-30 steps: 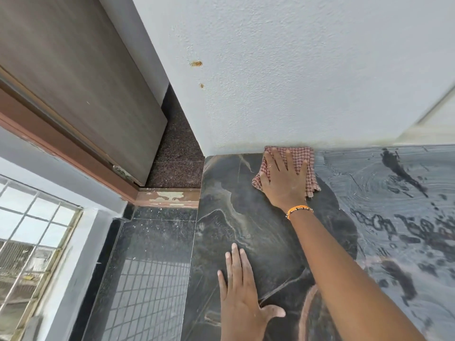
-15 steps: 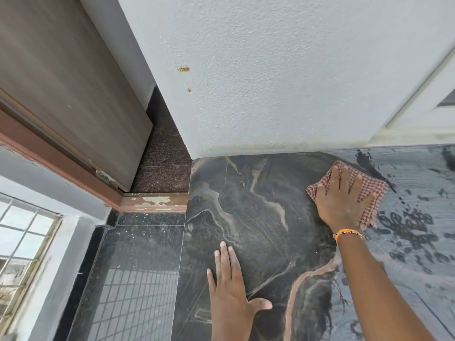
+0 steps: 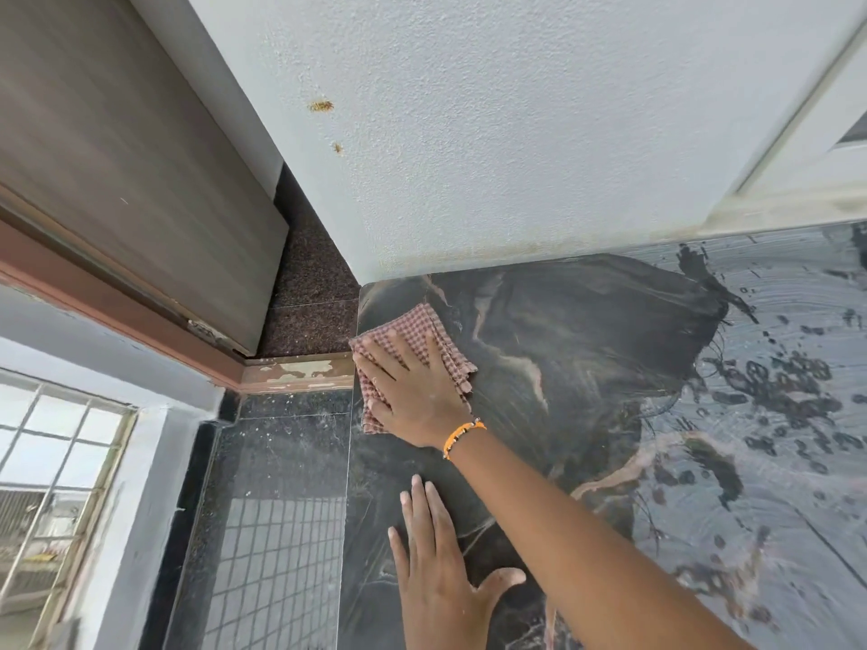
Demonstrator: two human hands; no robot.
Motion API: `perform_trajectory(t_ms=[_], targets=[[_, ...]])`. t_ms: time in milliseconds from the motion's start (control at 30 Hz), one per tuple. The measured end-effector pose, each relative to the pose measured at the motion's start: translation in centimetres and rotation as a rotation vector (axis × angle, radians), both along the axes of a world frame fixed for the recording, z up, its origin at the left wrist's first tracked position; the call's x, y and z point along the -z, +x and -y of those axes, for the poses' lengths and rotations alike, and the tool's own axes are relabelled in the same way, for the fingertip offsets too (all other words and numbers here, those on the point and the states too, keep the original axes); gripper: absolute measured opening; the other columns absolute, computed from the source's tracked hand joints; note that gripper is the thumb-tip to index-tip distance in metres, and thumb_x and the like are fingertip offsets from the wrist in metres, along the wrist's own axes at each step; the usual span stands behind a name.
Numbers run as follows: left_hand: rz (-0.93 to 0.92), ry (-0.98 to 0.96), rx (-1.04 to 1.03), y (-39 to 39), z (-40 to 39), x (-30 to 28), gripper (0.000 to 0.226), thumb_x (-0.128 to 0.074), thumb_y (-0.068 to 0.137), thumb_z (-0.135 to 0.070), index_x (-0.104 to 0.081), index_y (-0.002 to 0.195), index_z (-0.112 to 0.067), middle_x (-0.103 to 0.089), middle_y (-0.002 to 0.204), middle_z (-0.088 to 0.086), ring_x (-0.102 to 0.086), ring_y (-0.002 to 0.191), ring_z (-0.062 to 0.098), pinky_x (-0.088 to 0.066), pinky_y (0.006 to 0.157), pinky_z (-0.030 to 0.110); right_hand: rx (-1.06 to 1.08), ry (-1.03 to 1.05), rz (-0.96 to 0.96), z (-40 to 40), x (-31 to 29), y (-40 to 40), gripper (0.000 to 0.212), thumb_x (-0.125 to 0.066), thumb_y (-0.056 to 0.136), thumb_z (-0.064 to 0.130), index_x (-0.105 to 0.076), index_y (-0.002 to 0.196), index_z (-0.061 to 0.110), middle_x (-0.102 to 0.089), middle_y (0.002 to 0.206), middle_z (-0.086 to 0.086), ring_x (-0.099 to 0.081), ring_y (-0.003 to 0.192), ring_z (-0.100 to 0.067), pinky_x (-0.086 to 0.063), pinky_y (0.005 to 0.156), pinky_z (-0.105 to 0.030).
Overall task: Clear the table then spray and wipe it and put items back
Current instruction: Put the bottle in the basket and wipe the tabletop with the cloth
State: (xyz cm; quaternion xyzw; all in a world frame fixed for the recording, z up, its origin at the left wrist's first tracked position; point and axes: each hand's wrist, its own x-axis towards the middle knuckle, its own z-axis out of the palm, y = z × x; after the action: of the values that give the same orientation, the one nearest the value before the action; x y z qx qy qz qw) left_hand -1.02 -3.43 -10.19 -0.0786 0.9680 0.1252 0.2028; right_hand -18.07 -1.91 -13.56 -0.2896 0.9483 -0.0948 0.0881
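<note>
Looking down from the head view, we see the right hand (image 3: 417, 396) pressing flat, fingers spread and straight, on a red checked cloth (image 3: 408, 340) at the counter's (image 3: 586, 330) far left corner. Nearer to us than that grip, the left hand (image 3: 436, 570) rests open, palm down on the dark stone, holding nothing. Right of both hands lies a cloudy film (image 3: 774, 415).
</note>
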Motion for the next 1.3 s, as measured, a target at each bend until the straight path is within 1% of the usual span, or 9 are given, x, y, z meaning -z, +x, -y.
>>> perform_trajectory(t_ms=[100,200,367,533,700,800,867,967,1300], targets=[[0.127,0.074,0.017,0.7,-1.2,0.6,0.117,-0.049,0.065,-0.077,0.014,0.141,-0.014,0.019,0.152,0.005,0.015,0.139,0.037,-0.008,0.118,0.045,-0.006,-0.009,-0.017,-4.6,0.4,2.1,0.06,-0.029,0.095,0.046,-0.009,0.149,0.03,-0.005,0.159,0.008,-0.002,0.146,-0.022,0.006,0.114,-0.055],[0.187,0.026,0.04,1.3,-1.9,1.0,0.123,-0.043,0.062,-0.082,0.03,0.137,-0.016,0.04,0.143,-0.001,0.026,0.141,0.028,0.004,0.118,0.041,0.174,0.011,-0.042,-11.7,0.6,2.8,0.06,-0.027,0.094,0.048,-0.005,0.149,0.034,-0.004,0.159,0.011,-0.002,0.147,-0.02,0.006,0.114,-0.052],[0.141,0.017,0.05,1.6,-1.6,0.9,0.131,-0.017,0.041,-0.091,0.034,0.133,-0.012,0.038,0.146,0.002,0.023,0.143,0.024,0.002,0.118,0.041,0.567,0.103,-0.027,-23.8,1.0,3.9,0.062,-0.03,0.095,0.048,-0.002,0.148,0.035,-0.002,0.159,0.01,-0.001,0.146,-0.02,0.0,0.114,-0.054],[0.104,-0.013,0.063,1.6,-1.7,0.8,0.126,-0.027,0.054,-0.086,0.031,0.136,-0.011,0.029,0.153,0.004,0.019,0.144,0.022,-0.003,0.118,0.041,0.915,0.084,-0.007,-25.9,1.1,8.9,0.063,-0.034,0.094,0.045,-0.008,0.149,0.03,-0.009,0.159,0.005,-0.009,0.145,-0.027,-0.008,0.113,-0.06],[0.071,0.014,0.096,1.9,-1.5,-0.2,0.155,0.02,0.015,-0.093,0.02,0.144,-0.008,0.021,0.156,0.007,0.014,0.145,0.025,-0.007,0.118,0.041,0.789,0.047,0.018,-17.6,0.9,11.1,0.064,-0.029,0.094,0.046,-0.001,0.149,0.03,0.001,0.16,0.005,0.0,0.146,-0.028,0.002,0.111,-0.061],[0.07,0.161,0.08,2.2,-1.0,-0.5,0.141,-0.019,0.041,-0.098,0.021,0.144,-0.01,0.023,0.156,0.004,0.018,0.144,0.023,-0.003,0.118,0.043,0.501,0.016,0.027,-12.1,0.6,12.4,0.061,-0.027,0.095,0.045,-0.002,0.149,0.032,0.001,0.16,0.007,0.004,0.146,-0.027,0.012,0.11,-0.059],[0.027,0.194,0.12,2.8,-1.0,-0.9,0.127,-0.06,0.065,-0.069,0.021,0.144,-0.013,0.023,0.155,0.002,0.022,0.143,0.022,0.002,0.117,0.043,0.272,0.01,0.034,-10.4,0.3,14.4,0.057,-0.023,0.095,0.046,-0.008,0.149,0.032,-0.003,0.159,0.008,0.003,0.146,-0.025,0.018,0.107,-0.057],[0.003,0.215,0.173,3.7,-1.2,-1.5,0.128,-0.072,0.066,-0.054,0.02,0.144,-0.011,0.023,0.155,0.004,0.02,0.144,0.023,0.003,0.117,0.041,0.083,0.04,0.008,-12.8,0.1,17.9,0.057,-0.022,0.094,0.048,-0.016,0.148,0.032,-0.012,0.158,0.008,-0.006,0.146,-0.025,0.01,0.11,-0.058],[0.203,0.121,0.493,4.1,-7.8,-1.7,0.125,-0.077,0.071,-0.036,0.02,0.145,-0.009,0.02,0.157,0.008,0.012,0.145,0.026,-0.011,0.12,0.04,0.786,0.13,0.042,-30.9,-0.3,20.8,0.058,-0.023,0.098,0.043,0.014,0.143,0.038,0.007,0.158,0.011,0.006,0.146,-0.018,0.002,0.116,-0.05]])
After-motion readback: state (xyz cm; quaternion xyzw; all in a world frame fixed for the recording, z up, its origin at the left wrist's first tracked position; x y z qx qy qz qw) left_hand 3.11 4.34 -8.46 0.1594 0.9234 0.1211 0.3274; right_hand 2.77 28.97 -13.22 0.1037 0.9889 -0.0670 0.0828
